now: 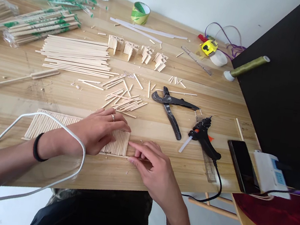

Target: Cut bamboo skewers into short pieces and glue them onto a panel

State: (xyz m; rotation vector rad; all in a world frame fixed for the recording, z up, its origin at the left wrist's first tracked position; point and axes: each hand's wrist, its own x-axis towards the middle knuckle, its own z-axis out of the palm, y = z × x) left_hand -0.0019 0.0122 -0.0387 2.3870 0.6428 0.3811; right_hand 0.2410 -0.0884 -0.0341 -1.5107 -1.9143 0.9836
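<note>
A flat panel of thin wooden sticks (120, 143) laid side by side rests near the table's front edge, with thin sticks along its long edges. My left hand (100, 129) lies over the panel with its fingers apart, covering its middle. At the panel's right end is my right hand (156, 165). Its index fingertip touches the end stick, and its thumb is lower, by the thin stick along the near edge. A gap shows between thumb and index finger; the other fingers are curled. Short cut sticks (130, 104) lie scattered just beyond my left hand.
Black cutters (169, 106) and a glue gun (203, 131) lie to the right, near a phone (243, 166). Long sticks (75, 55), small stick assemblies (131, 49) and a tape roll (140, 13) are farther back. A white cable (84, 155) loops across my left forearm.
</note>
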